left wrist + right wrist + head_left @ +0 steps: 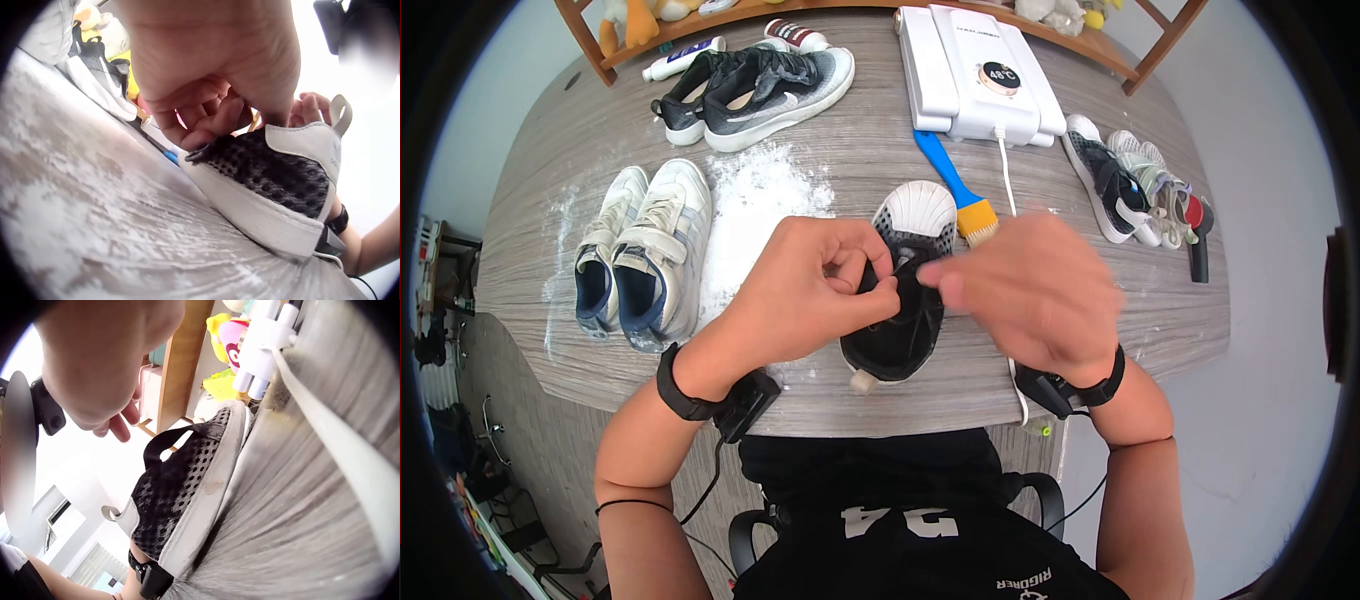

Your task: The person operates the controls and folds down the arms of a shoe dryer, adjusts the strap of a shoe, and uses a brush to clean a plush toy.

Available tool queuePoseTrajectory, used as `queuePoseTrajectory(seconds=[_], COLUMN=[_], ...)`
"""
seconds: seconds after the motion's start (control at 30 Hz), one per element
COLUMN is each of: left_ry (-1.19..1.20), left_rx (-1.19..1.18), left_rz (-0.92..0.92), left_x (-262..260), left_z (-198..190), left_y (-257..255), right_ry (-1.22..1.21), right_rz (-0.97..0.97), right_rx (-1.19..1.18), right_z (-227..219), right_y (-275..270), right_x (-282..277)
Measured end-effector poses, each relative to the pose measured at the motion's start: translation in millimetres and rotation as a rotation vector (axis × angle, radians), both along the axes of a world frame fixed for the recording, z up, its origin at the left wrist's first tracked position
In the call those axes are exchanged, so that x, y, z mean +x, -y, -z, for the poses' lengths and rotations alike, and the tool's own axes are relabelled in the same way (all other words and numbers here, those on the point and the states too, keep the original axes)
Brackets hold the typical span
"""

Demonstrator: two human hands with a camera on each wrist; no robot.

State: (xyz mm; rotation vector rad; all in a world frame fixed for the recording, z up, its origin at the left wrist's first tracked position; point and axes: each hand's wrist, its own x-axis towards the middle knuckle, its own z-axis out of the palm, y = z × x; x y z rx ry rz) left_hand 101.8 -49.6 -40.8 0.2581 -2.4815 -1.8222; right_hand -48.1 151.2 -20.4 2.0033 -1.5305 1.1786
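A small black mesh shoe with a white toe cap [915, 208] stands on the table in front of the person, its heel nearest them. At its opening, the left hand [805, 285] pinches the black upper between thumb and fingers. In the left wrist view those curled fingertips sit right at the top edge of the shoe [275, 169]. The right hand [1040, 290] is blurred on the other side, its thumb pointing at the opening. In the right wrist view the right hand [106, 362] has loosely curled fingers, apart from the shoe. A black strap [164, 445] loops up from the shoe's top.
White powder [755, 215] lies beside white shoes [665, 230]. A blue-handled brush [955, 180] lies beyond the shoe, near a white device [980, 75] and its cord. Grey-black sneakers [780, 95] stand far left; small shoes [1100, 170] and a red-black brush [1198, 230] lie right.
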Motion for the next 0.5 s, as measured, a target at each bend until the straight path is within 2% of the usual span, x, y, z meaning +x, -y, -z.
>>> queuePoseTrajectory(seconds=[0.03,0.1,0.43,0.5], left_ry=[0.034,0.022,0.047,0.053], left_rx=[0.023,0.015,0.009,0.008], left_rz=[0.01,0.006,0.019,0.019], left_x=[-0.2,-1.4,-0.9,-0.9], left_z=[-1.1,0.1,0.3,-0.9], left_y=[0.3,0.7,-0.6,-0.5], right_ry=[-0.002,-0.198,-0.301,-0.338], right_rz=[-0.003,0.057,0.092,0.144], right_rx=[-0.003,0.024,-0.025,0.079], right_z=[-5.3,-16.4,-18.8,-20.7], right_y=[-3.2,-10.9,-23.6,-30.1], right_x=[2.0,8.3,16.3,22.4])
